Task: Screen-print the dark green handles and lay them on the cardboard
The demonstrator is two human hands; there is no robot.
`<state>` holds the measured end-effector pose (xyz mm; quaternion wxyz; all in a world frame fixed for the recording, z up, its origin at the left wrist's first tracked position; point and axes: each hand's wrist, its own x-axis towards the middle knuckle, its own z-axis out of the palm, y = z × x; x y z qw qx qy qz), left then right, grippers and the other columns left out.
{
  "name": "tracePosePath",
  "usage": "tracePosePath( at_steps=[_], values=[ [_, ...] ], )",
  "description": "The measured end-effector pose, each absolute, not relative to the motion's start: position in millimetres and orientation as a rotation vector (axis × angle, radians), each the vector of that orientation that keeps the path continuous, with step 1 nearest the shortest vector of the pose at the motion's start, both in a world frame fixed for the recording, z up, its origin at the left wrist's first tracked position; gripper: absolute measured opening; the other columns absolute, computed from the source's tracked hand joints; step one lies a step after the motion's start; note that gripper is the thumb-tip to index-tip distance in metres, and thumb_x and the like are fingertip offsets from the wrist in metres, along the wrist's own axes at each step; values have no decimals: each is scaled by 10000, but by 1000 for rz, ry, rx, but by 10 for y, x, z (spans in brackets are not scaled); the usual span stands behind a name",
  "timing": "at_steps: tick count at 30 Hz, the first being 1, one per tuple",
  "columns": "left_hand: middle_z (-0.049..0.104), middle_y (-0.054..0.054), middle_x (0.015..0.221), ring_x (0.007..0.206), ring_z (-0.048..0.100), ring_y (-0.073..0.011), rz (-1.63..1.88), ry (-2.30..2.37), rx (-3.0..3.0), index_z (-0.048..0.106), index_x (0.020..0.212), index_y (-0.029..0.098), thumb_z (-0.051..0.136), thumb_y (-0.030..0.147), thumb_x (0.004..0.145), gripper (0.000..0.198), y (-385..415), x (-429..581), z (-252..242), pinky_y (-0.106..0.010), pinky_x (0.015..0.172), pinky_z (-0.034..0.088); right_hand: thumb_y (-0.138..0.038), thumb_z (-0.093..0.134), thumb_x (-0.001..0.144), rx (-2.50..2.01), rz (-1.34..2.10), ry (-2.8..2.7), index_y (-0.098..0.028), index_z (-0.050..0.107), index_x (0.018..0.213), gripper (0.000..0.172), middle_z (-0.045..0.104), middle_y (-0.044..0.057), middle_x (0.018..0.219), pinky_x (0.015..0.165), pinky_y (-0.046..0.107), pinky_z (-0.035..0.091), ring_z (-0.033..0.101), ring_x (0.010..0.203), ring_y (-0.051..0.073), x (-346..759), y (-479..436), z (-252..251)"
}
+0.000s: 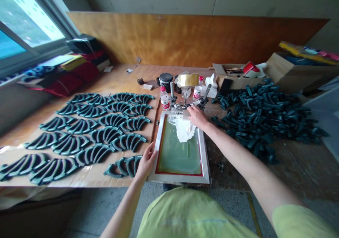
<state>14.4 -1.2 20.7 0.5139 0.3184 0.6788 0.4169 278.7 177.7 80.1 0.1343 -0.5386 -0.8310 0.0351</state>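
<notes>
At centre, the right hand [196,116] covers part of the flat scraper [186,115]; I cannot verify its full outline. The bottle label [165,105] is too small for me to read. In the heap [259,114] at right, overlapping parts prevent my count. Frame edges truncate the window [39,13], upper left, and sleeve [293,218], lower right.

No lettering is readable: the red label [165,105] on the nearer bottle [163,96] is too small.
</notes>
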Motion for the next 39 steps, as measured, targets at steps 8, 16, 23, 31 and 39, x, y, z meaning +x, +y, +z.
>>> tracePosePath(
  at_steps=[8,16,23,31,39],
  values=[
    [705,-35,823,732,646,-197,976,1568,847,583,1284,209,710,544,703,683,-27,53,32,-256,644,490,-32,499,767,-1283,149,-2716,-177,652,872,236,679,74,881,772,294,440,593,898,214,2960,1253,539],
    [701,-34,785,696,640,-197,1013,1575,781,618,1228,192,747,500,675,646,-24,84,102,-270,640,494,-50,538,750,-1187,228,-2727,-202,659,780,197,656,33,794,750,295,408,566,804,195,3014,1275,698],
    [685,-22,763,679,634,-181,961,1591,868,575,1269,196,683,585,712,688,-43,55,105,-249,604,476,-67,484,845,-1064,149,-2632,-172,691,936,249,688,88,918,823,334,436,574,916,218,3010,921,417],
    [719,-42,908,703,660,-187,951,1483,828,479,1373,235,693,596,702,791,-36,26,552,-269,627,509,-255,714,782,-1557,241,-2266,-294,515,1350,603,696,46,1056,809,325,497,640,902,221,2901,1694,848],
    [703,-44,890,703,629,-174,1247,1355,841,680,1023,178,554,690,763,588,317,27,1220,-261,614,496,-265,537,899,-1836,-72,-1996,-147,660,1081,250,729,41,818,642,257,528,664,701,162,3547,1696,749]
  ],
)
